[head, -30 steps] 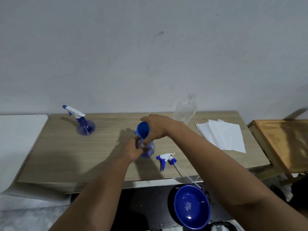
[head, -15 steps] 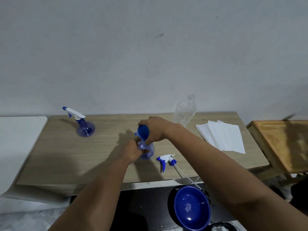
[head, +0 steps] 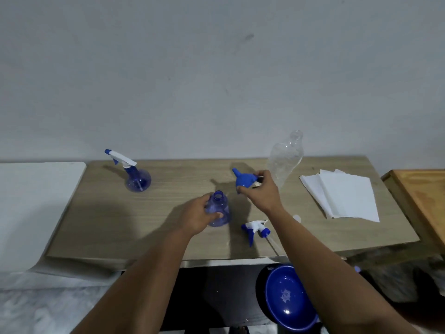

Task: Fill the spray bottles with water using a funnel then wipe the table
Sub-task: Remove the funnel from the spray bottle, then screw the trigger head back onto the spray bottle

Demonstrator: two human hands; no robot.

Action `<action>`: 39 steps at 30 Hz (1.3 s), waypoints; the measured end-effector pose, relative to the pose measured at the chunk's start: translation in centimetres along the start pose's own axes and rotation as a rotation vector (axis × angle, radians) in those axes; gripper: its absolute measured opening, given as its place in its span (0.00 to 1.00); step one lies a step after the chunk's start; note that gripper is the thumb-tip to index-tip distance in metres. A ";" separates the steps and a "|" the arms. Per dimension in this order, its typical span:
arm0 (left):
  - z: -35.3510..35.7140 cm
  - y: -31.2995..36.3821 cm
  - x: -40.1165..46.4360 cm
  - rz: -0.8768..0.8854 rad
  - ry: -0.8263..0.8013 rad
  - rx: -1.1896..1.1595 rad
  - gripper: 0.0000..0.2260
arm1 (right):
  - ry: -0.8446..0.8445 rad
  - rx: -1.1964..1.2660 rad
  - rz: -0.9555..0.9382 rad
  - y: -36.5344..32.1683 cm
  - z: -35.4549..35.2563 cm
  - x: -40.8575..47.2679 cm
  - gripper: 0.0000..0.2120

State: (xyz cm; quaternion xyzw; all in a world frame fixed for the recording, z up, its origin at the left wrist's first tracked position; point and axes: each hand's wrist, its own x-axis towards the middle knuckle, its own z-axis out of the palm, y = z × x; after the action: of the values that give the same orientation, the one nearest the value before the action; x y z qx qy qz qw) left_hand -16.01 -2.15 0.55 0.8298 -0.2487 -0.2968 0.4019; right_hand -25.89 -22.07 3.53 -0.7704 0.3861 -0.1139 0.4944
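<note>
My left hand [head: 196,216] grips an uncapped blue spray bottle [head: 219,209] standing upright on the wooden table [head: 125,218]. A blue funnel [head: 243,179] is held in my right hand [head: 263,192], lifted off the bottle and tilted with its spout pointing up-left, to the right of the bottle's neck. The bottle's white and blue spray head [head: 256,229] lies on the table near the front edge. A second spray bottle [head: 134,175] with its head on stands at the back left. A clear plastic bottle [head: 285,160] stands at the back, behind the funnel.
A stack of white paper towels [head: 342,196] lies at the table's right. A blue bowl [head: 287,298] sits on the floor below the front edge. A wooden tray-like surface [head: 423,201] adjoins on the right, a white surface [head: 36,201] on the left.
My right hand has lifted the funnel out of the bottle's neck and carried it to the right, tilting it. The left hand still holds the bottle.
</note>
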 end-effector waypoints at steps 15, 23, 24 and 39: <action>0.7 -1.4 0.3 0.027 0.009 -0.049 0.30 | 0.005 -0.330 0.074 4.4 4.6 0.3 0.14; 1.4 -1.0 -0.7 0.027 0.019 -0.071 0.28 | -0.335 -0.939 0.240 5.2 -1.4 -2.5 0.18; 1.5 -0.9 -0.9 0.027 0.019 -0.071 0.28 | -0.354 -0.937 0.231 5.7 -1.1 -2.6 0.20; 2.2 -1.1 -2.1 -0.027 0.045 -0.079 0.18 | -0.131 0.408 -0.110 -5.7 -4.4 -3.7 0.11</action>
State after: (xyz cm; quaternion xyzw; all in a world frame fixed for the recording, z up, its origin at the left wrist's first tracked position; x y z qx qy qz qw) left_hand -18.76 -1.34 -0.82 0.8232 -0.2164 -0.2928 0.4356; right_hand -28.11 -21.17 11.25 -0.6801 0.2795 -0.1664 0.6570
